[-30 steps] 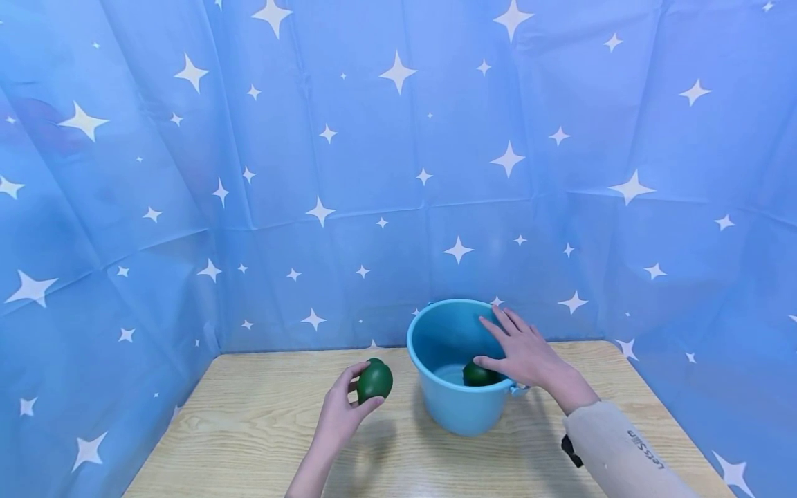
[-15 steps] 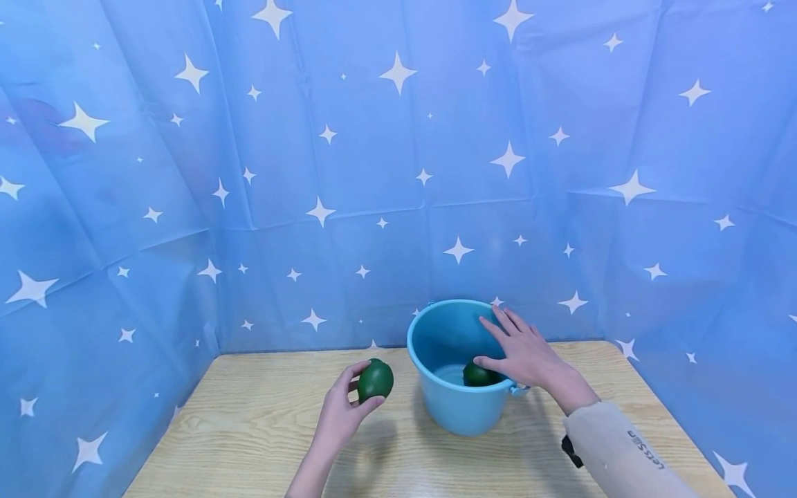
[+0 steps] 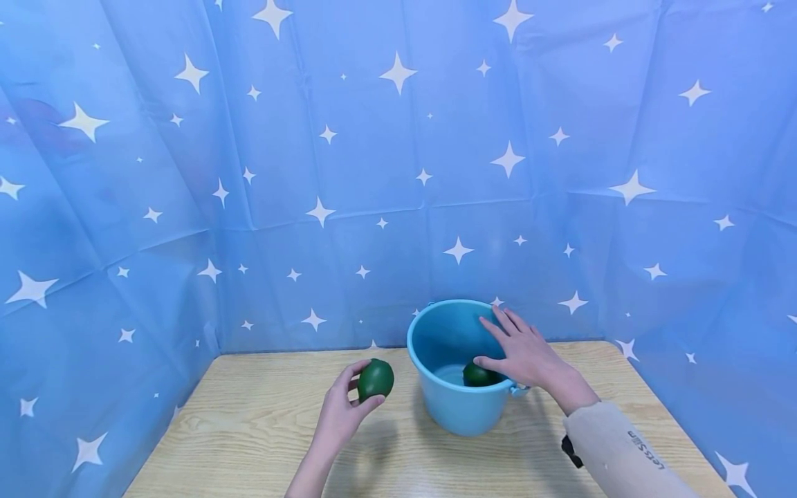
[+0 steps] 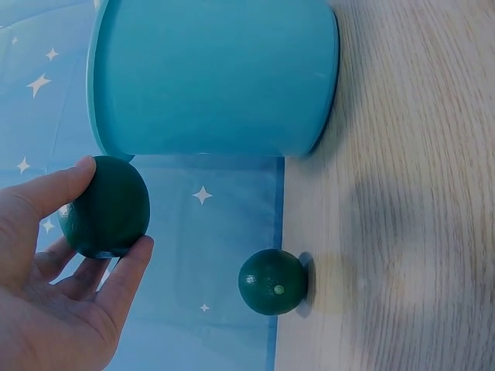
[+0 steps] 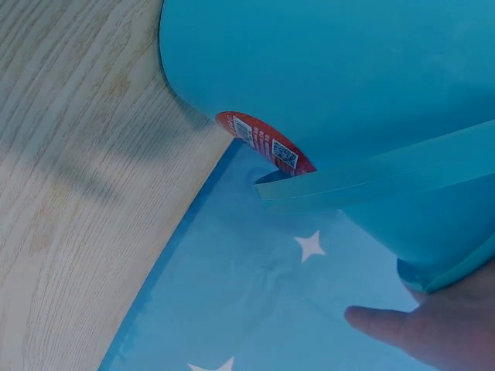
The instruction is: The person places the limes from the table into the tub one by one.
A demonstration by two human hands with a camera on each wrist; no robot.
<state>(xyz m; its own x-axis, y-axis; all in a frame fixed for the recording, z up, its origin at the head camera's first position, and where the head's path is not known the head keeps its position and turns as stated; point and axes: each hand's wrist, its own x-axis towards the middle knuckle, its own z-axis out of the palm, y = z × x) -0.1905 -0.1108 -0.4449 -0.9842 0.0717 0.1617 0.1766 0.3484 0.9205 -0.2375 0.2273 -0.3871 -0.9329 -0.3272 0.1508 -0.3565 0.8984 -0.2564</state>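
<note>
My left hand (image 3: 342,408) holds a smooth dark green lime (image 3: 376,379) between thumb and fingers, raised over the table left of the bucket. A second lime (image 4: 272,281) rests on the table in the left wrist view; the held one hides it in the head view. The light blue bucket (image 3: 463,411) stands upright, with another green lime (image 3: 476,375) inside, partly covered by my right thumb. My right hand (image 3: 526,356) lies over the bucket's right rim, fingers spread and fairly straight. In the right wrist view, a fingertip (image 5: 379,325) shows past the rim.
The wooden table (image 3: 249,429) ends at a blue curtain (image 3: 349,173) with white stars, which also runs along both sides. The bucket's handle (image 5: 387,170) hangs down its outer side, near a red label (image 5: 263,139).
The lime in my left hand has shifted very slightly to the right. Otherwise both hands and the bucket stay as they were.
</note>
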